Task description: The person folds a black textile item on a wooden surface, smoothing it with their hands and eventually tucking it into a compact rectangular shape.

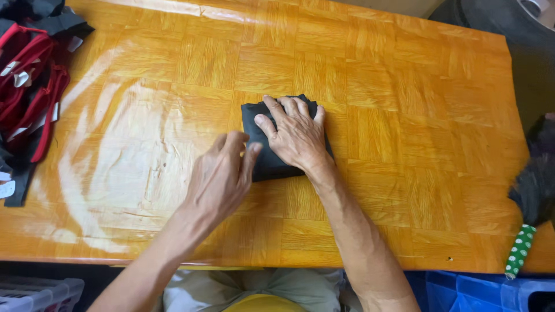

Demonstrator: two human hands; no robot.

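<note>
- Orange wood-patterned table (404, 115) under a glossy clear cover is seen from above, glare spread across its left half.
- Folded black cloth (267, 164) is laid near the table's middle, mostly covered by the hands.
- Right hand (296, 136) is pressed flat on the cloth, fingers spread, nothing pinched.
- Left hand (222, 176) is held at the cloth's left edge, fingers curled together; fingertips are blurred, so a pinch on the edge cannot be told.
- Pile of red and black garments (29, 86) with white tags is heaped at the table's far left, well apart from the cloth.
- Dark feather duster (535, 179) with a green, white-dotted handle (519, 251) is seen at the right edge.
- Blue plastic crate (474, 292) is seen below the table at lower right; a pale slatted basket (34, 292) at lower left.
- Table between cloth and side items is bare wood pattern.
</note>
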